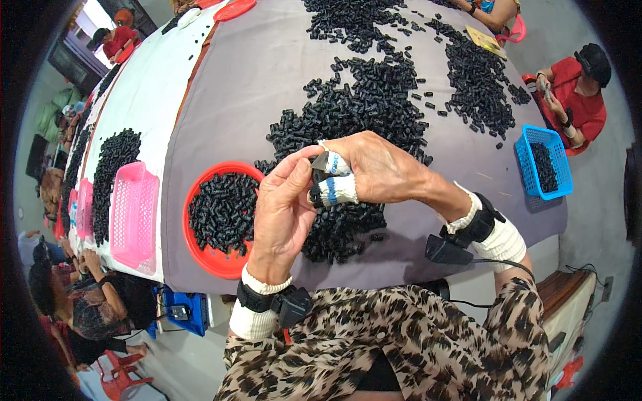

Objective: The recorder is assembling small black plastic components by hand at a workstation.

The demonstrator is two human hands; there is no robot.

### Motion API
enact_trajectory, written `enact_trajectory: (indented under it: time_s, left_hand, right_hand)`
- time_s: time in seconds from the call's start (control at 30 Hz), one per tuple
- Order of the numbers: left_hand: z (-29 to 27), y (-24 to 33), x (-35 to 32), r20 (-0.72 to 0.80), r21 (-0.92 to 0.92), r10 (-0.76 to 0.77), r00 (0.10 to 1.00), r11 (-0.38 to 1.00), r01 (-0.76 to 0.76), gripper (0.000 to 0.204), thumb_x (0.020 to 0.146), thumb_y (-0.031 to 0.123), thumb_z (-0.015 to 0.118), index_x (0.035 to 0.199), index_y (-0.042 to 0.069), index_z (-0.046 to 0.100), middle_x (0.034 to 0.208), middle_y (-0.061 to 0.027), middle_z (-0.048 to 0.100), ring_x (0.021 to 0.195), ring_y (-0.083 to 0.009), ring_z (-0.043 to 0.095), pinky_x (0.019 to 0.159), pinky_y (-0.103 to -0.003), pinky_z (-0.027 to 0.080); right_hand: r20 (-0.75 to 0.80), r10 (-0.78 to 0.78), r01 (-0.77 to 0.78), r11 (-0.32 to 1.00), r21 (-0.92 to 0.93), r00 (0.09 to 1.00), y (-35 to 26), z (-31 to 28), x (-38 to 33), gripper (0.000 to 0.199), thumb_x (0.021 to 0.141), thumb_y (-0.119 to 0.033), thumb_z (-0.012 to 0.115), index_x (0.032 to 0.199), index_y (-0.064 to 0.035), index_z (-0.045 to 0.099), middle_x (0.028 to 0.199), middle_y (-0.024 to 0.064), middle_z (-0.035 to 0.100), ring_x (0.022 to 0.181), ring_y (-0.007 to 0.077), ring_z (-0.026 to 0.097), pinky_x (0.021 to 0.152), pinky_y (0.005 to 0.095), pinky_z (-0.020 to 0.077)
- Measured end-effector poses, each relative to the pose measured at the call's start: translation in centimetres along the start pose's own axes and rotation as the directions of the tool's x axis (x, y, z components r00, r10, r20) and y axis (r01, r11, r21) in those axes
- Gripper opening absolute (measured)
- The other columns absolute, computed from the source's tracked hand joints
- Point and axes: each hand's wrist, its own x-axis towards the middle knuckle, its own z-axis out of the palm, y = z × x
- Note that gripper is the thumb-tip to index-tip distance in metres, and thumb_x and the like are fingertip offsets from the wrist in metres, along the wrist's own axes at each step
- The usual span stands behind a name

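Observation:
My hands meet above the middle of the table. My left hand (284, 210) is closed, thumb and fingers pinching at a small black part (314, 194), mostly hidden between the hands. Curled against it from the right is my right hand (384, 167), with white and blue cloth covers (336, 190) on its fingers. A small, flat, dark grey piece (319, 162) with a pointed end shows at those fingers; I cannot tell what it is. Under and beyond my hands spreads a big pile of short black cylindrical parts (361, 100).
A round red basin (189, 230) of black parts stands beside my left hand. Pink baskets (125, 250) sit farther left. At right are a blue basket (565, 160) with black parts and a seated person in red (575, 87). Other people sit around the table (221, 113).

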Motion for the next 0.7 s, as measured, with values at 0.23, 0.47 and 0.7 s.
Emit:
enact_trajectory:
  time_s: [0.23, 0.47, 0.7]
  left_hand:
    - [-0.1, -0.3, 0.1, -0.013, 0.005, 0.008, 1.0, 1.0, -0.008, 0.024, 0.089, 0.011, 0.053, 0.108, -0.003, 0.054, 0.096, -0.0091, 0.062, 0.084, -0.0136, 0.061, 0.075, -0.026, 0.051]
    - [-0.1, -0.3, 0.0, -0.01, 0.038, 0.012, 1.0, 0.999, -0.012, 0.022, 0.088, 0.01, 0.054, 0.105, -0.003, 0.056, 0.092, -0.0089, 0.063, 0.083, -0.0134, 0.062, 0.074, -0.026, 0.051]
    - [-0.4, -0.6, 0.2, 0.064, -0.102, 0.003, 0.998, 0.995, 0.003, 0.023, 0.088, 0.012, 0.053, 0.108, -0.002, 0.054, 0.094, -0.009, 0.062, 0.084, -0.0143, 0.061, 0.076, -0.029, 0.052]
  right_hand:
    - [0.017, 0.003, -0.002, 0.998, -0.059, 1.0, -0.2, -0.3, -0.1, 0.027, 0.07, -0.018, 0.067, 0.086, 0.0003, 0.055, 0.072, 0.0135, 0.06, 0.064, 0.0277, 0.059, 0.06, 0.0348, 0.0452]
    - [-0.005, -0.017, 0.016, 0.991, -0.135, 1.0, 0.4, 0.2, -0.3, 0.024, 0.071, -0.015, 0.065, 0.086, 0.0006, 0.055, 0.074, 0.0145, 0.061, 0.066, 0.028, 0.06, 0.059, 0.0349, 0.045]
    - [-0.056, -0.017, 0.019, 0.999, 0.029, 0.998, -0.6, -0.3, -0.5, 0.029, 0.07, -0.021, 0.072, 0.082, -0.0003, 0.055, 0.066, 0.0069, 0.057, 0.059, 0.0136, 0.051, 0.056, 0.0303, 0.0432]
